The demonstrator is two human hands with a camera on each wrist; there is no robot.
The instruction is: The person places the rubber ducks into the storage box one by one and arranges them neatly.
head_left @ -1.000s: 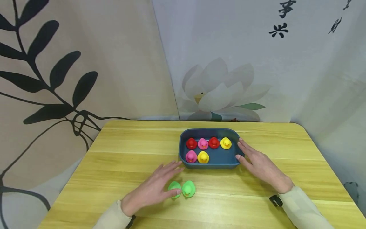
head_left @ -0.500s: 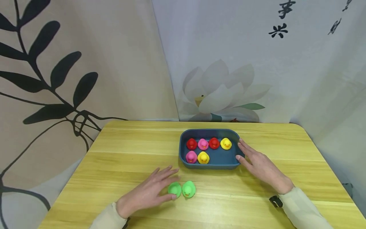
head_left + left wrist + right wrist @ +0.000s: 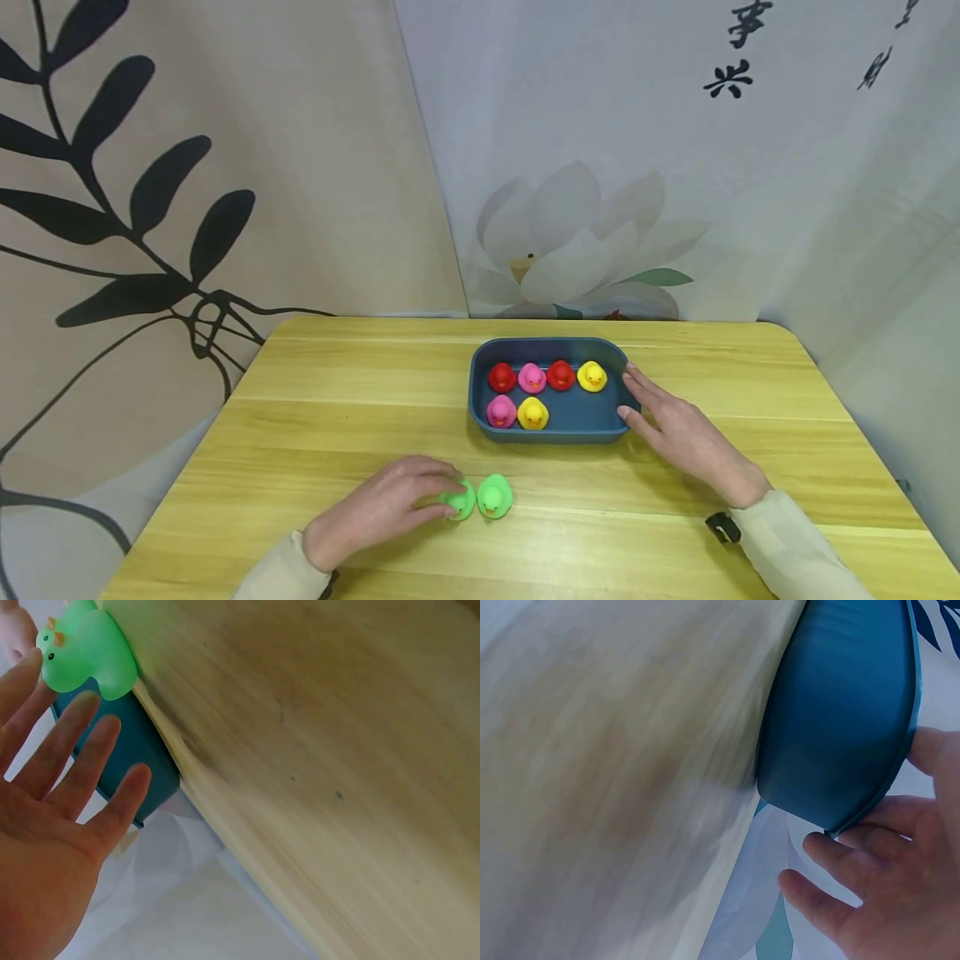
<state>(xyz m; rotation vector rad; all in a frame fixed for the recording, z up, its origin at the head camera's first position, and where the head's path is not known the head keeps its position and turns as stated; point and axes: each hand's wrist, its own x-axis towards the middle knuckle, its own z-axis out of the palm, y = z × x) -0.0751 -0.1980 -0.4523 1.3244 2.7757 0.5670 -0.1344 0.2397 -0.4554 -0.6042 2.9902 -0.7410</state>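
Observation:
My left hand is at the left one of two green rubber ducks on the table, with thumb and index finger on either side of that duck. The other green duck sits just right of it. In the left wrist view the remaining fingers spread away from the green duck. My right hand rests against the right end of a blue tray, its fingers fairly straight. The right wrist view shows the thumb and fingertips along the rim of the tray.
Inside the tray, red ducks, pink ducks and yellow ducks stand in two rows. The wooden table ends at a cloth backdrop printed with leaves and a flower.
My left hand has drawn back slightly to the left, and its thumb and index finger have closed in on the left green duck. The right hand and tray have stayed still.

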